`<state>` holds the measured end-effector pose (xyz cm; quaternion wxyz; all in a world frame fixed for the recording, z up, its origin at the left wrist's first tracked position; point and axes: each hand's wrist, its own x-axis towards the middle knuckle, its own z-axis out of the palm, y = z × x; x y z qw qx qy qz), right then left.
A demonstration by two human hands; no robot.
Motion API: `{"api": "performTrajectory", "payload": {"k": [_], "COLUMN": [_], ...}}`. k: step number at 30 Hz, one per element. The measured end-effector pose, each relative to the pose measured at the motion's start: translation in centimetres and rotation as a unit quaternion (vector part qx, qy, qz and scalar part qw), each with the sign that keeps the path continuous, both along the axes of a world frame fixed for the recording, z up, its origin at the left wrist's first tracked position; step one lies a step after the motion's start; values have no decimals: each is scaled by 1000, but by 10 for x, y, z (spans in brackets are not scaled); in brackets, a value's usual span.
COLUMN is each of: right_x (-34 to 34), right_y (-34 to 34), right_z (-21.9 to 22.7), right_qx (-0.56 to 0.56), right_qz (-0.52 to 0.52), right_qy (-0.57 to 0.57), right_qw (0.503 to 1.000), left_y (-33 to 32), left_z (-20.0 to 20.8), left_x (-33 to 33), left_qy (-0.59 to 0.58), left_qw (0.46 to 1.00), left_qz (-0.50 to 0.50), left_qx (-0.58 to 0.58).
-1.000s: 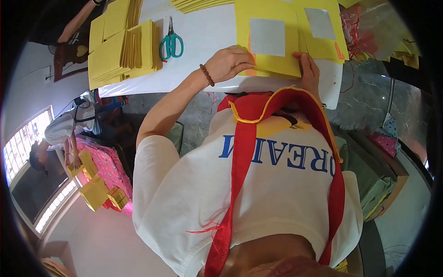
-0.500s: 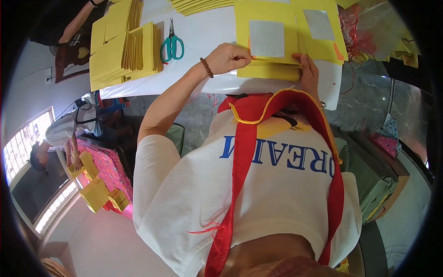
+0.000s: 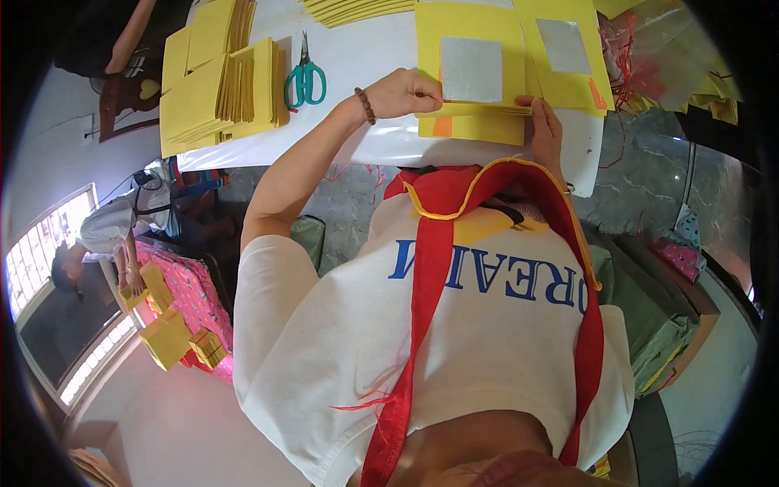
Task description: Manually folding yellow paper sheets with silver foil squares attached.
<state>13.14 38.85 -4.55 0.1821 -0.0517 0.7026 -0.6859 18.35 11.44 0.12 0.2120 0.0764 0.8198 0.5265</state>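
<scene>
In front of me on the white table lies a yellow paper sheet (image 3: 430,61) with a silver rectangle (image 3: 471,69) on it. Its near edge is folded into a narrow strip (image 3: 479,108). My left hand (image 3: 410,92), closed with the thumb pressed to the fingers, pinches the left end of this fold. The right end is held between the thumb and fingers of my right hand (image 3: 545,123). Below the strip shows another yellow sheet (image 3: 487,130) with an orange patch. Farther right lies a second yellow sheet (image 3: 560,85) with a silver rectangle.
Teal-handled scissors (image 3: 305,81) lie left of my hand, beside stacks of folded yellow paper (image 3: 195,101). Red strings and clear plastic (image 3: 637,57) are at the right. Another person (image 3: 114,223) handles yellow paper at a pink-covered table (image 3: 174,268); another person's arm (image 3: 134,32) shows far left.
The near edge of the sheet has been turned up into a narrower strip, uncovering the orange patch on the sheet beneath. Both hands have stayed at the ends of the fold.
</scene>
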Motion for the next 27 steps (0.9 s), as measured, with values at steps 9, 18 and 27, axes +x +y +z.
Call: {"api": "performTrajectory", "payload": {"k": [9, 18, 27], "right_x": [3, -5, -7], "right_y": [7, 8, 15], "right_z": [-1, -20, -22], "right_qx": [-91, 69, 15], "right_qz": [46, 67, 87], "right_qy": [19, 142, 85], "right_qw": [995, 985, 992], "left_y": [-2, -5, 0], "left_z": [-5, 11, -25], "left_x": [-4, 1, 12], "left_qy": [-31, -63, 347], "left_qw": [999, 997, 893], "left_qz": [6, 14, -2], "left_qx": [15, 44, -287]}}
